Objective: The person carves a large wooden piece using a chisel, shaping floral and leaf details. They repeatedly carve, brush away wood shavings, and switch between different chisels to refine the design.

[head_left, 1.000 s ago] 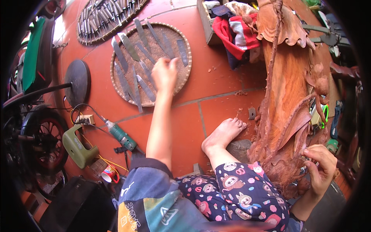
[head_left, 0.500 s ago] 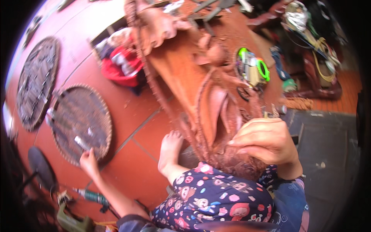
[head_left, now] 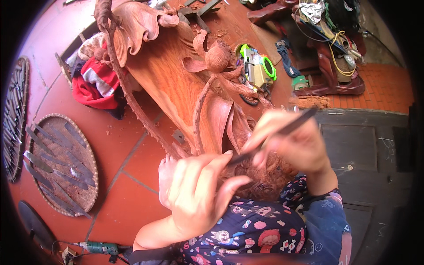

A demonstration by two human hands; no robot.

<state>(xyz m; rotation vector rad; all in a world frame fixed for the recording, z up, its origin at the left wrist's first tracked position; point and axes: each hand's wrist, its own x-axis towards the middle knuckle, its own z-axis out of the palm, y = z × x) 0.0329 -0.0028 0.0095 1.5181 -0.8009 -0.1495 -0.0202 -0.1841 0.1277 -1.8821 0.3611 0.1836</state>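
A dark, narrow flat bar-like tool (head_left: pixel 299 123) slants across the front of the carving, gripped by my right hand (head_left: pixel 295 143), which is smeared by motion. Its kind is not clear. My left hand (head_left: pixel 194 190) is at the tool's lower left end, thumb spread away from the index finger, whose tip is close to the tool. Behind both hands rises a reddish-brown wood carving (head_left: pixel 170 84) with curled leaves, thorny stems and a round fruit shape (head_left: pixel 217 57). Its near, rough end (head_left: pixel 260 185) is at my patterned-cloth lap (head_left: pixel 247 225), partly hidden by the hands.
On the tiled floor at left, a round woven tray (head_left: pixel 62 207) holds several flat blades; another tray (head_left: pixel 17 119) is fuller. A green power tool (head_left: pixel 99 247) lies lower left. Red cloth (head_left: pixel 95 88) sits beside the carving; a green-rimmed container (head_left: pixel 258 70) stands beyond.
My left hand has come from the round tray up to the carving, beside my right hand. The dark tool is now in my right hand. The view has shifted right.
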